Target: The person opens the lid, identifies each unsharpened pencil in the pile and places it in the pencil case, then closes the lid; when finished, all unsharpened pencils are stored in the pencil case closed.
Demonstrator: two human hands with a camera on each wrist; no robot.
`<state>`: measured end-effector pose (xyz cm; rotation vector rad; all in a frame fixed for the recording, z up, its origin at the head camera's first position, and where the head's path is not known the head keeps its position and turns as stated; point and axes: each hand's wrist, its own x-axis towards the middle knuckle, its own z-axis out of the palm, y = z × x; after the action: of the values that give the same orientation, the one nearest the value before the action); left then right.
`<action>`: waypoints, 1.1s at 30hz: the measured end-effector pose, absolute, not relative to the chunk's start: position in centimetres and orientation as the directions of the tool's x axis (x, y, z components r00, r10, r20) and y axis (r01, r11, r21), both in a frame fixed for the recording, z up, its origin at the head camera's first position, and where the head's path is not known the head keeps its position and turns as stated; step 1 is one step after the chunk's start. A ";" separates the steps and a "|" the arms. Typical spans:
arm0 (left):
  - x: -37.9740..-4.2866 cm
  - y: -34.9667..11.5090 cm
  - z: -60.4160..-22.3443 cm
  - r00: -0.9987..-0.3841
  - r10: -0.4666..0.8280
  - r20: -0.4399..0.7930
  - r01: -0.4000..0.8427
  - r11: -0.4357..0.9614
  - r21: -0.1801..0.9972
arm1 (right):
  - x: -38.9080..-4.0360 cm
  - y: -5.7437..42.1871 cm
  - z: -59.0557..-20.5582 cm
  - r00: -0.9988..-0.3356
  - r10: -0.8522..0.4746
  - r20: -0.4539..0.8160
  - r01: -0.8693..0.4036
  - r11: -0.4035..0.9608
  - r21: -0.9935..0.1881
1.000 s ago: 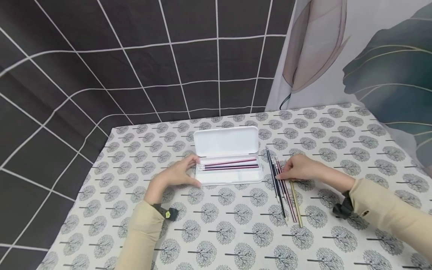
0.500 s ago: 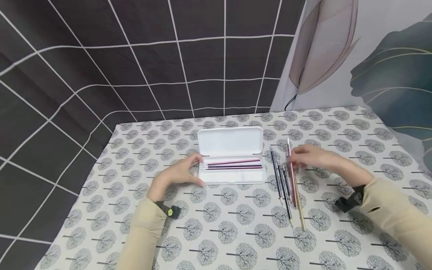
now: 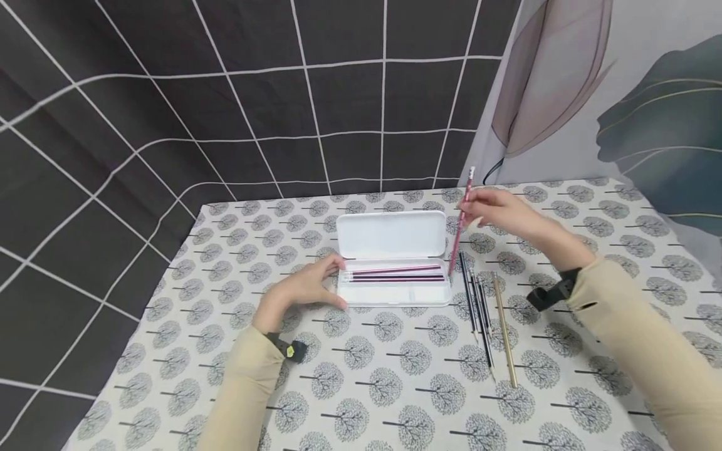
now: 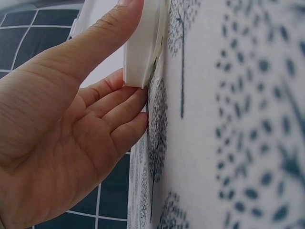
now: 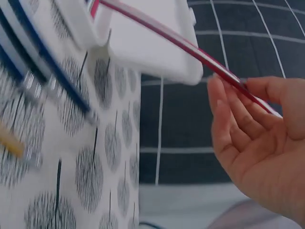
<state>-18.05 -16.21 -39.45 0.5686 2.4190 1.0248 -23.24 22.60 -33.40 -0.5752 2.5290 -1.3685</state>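
A white pencil case [image 3: 375,293] lies with its lid [image 3: 392,235] raised; several red and dark pencils [image 3: 395,279] lie along its back part. My left hand [image 3: 307,289] holds its left end, thumb at the front corner and fingers behind; in the left wrist view, thumb and fingertips meet the case wall [image 4: 140,52]. My right hand [image 3: 502,210] pinches a red pencil [image 3: 461,218] near its upper, white-tipped end. The pencil slants down toward the case's right end. In the right wrist view, thumb and fingertips [image 5: 219,88] grip the red pencil [image 5: 181,40].
Several dark pencils [image 3: 469,291] lie to the right of the case, pointing toward the front. A gold pencil [image 3: 504,329] is beside them. The tablecloth [image 3: 361,401] has a tree print; a dark checked curtain [image 3: 350,94] hangs behind the table.
My right hand has picked the red pencil out from beside the dark ones, raised it and carried it back and left toward the case. My left hand stays at the case.
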 end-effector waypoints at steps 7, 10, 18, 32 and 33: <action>-18.4 -16.3 -40.0 -0.814 0.521 -0.257 0.180 0.647 0.741 | -23.8 18.9 -33.6 -0.814 -0.557 0.162 -0.493 0.518 -0.699; -18.5 -16.4 -40.1 -0.817 0.516 -0.258 0.178 0.651 0.738 | -23.4 17.4 -33.9 -0.720 -0.657 0.225 -0.639 0.502 -0.583; -18.5 -16.6 -39.7 -0.818 0.523 -0.238 0.190 0.637 0.747 | -23.2 13.6 -35.3 -0.600 -0.789 0.130 -0.742 0.489 -0.458; -18.9 -16.3 -40.2 -0.812 0.517 -0.270 0.152 0.634 0.758 | -22.6 13.3 -38.2 -0.563 -0.823 -0.077 -0.752 0.549 -0.365; -18.9 -16.3 -40.2 -0.812 0.518 -0.271 0.149 0.632 0.761 | -22.6 13.4 -38.3 -0.560 -0.825 -0.069 -0.758 0.545 -0.358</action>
<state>-18.87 -16.33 -40.16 0.5242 2.3834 1.0512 -22.62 13.35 -38.26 -1.3314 2.5527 -0.4265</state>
